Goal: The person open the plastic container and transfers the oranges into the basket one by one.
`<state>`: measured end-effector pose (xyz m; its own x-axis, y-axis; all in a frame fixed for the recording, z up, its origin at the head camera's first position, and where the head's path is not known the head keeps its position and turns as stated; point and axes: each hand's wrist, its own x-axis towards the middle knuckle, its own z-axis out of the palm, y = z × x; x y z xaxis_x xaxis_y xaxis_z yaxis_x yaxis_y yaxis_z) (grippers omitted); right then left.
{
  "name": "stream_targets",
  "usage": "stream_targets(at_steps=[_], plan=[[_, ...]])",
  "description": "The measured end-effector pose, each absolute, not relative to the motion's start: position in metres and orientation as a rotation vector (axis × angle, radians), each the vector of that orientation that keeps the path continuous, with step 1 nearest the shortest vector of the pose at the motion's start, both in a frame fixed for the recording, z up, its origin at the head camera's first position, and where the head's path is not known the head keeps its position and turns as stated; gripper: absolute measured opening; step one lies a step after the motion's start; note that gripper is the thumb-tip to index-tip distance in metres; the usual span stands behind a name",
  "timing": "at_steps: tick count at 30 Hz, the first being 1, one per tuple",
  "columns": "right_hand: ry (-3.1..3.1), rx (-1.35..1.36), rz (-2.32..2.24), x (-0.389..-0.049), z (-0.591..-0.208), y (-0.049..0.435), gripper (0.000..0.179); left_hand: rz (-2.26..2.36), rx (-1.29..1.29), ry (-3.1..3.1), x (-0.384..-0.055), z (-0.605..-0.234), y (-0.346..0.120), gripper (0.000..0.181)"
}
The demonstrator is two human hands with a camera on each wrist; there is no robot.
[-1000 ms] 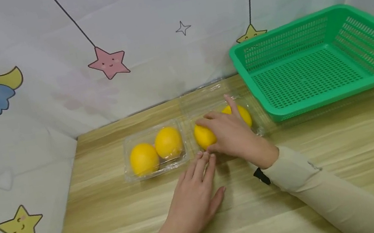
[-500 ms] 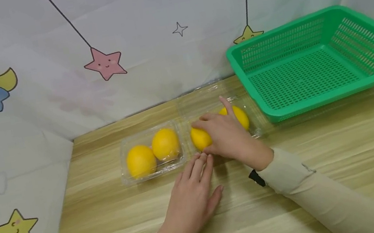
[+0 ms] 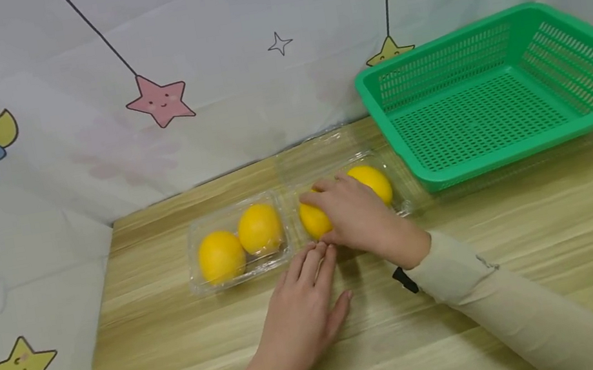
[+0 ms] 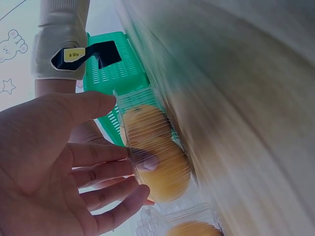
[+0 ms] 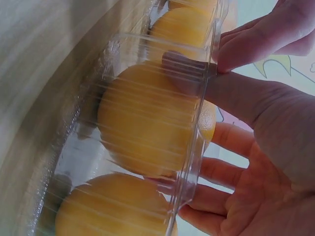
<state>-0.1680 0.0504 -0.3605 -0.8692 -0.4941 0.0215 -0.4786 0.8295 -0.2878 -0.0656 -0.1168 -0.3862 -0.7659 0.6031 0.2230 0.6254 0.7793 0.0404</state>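
Observation:
My right hand grips the left orange in the right-hand clear plastic box. In the right wrist view the thumb lies behind the box's ribbed wall, against that orange, and the other fingers reach over from the far side. A second orange sits beside it, partly covered by the hand. The box's lid is folded back toward the wall. My left hand has its fingers nearly straight, with the tips at the box's front edge, close to the right thumb.
Left of the hands stands another clear box with two oranges inside. A green slotted basket stands at the back right. Behind the wooden table hangs a white cloth printed with stars.
A raised finger of my right hand has come down toward the oranges, so more of the right orange shows. The left hand stays in place. The head view has shifted slightly.

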Motion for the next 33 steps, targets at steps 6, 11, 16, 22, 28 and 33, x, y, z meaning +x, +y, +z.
stream_targets(at_steps=[6,11,16,22,28,33], plan=[[2.94,-0.85,-0.411,-0.17,-0.36,0.049,0.07,-0.192,-0.979,-2.76,-0.067,-0.385,-0.118,0.062],[2.921,-0.855,-0.424,-0.172,-0.358,0.048,0.068,-0.187,-0.98,-2.752,-0.068,-0.384,-0.12,0.062],[2.885,-0.84,-0.491,-0.173,-0.36,0.049,0.068,-0.196,-0.982,-2.772,-0.068,-0.384,-0.119,0.062],[2.887,-0.851,-0.534,-0.175,-0.363,0.052,0.072,-0.195,-0.974,-2.8,-0.067,-0.383,-0.119,0.062],[2.884,-0.846,-0.667,-0.175,-0.359,0.057,0.074,-0.17,-0.966,-2.807,-0.066,-0.383,-0.119,0.064],[2.862,-0.833,-0.856,-0.177,-0.35,0.065,0.075,-0.148,-0.961,-2.809,-0.066,-0.382,-0.12,0.064]])
